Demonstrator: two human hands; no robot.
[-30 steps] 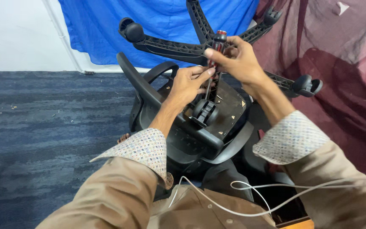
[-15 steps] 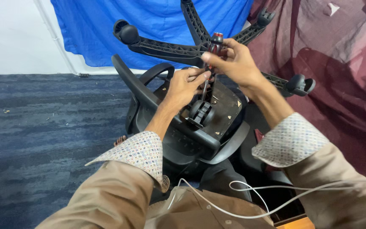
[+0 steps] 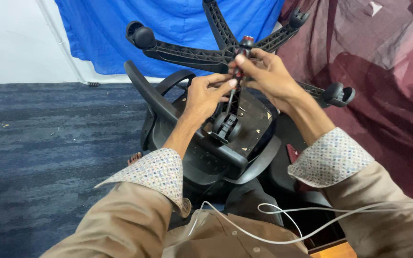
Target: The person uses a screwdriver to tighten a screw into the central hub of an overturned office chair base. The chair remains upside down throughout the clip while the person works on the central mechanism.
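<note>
I see a slim screwdriver with a red-and-black handle (image 3: 239,67) standing nearly upright over the underside of an overturned black office chair (image 3: 206,138), its shaft running down toward the black metal seat plate (image 3: 249,125). My right hand (image 3: 268,76) has its grip closed around the handle near the top. My left hand (image 3: 205,95) pinches the shaft just below, fingertips touching it. Behind both hands spreads the chair's black five-arm castor base (image 3: 192,53), before a blue cloth (image 3: 178,24). Dark blue carpet (image 3: 48,143) lies to the left.

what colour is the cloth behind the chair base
Blue cloth, clearest in the head view, behind the black chair base.
</note>
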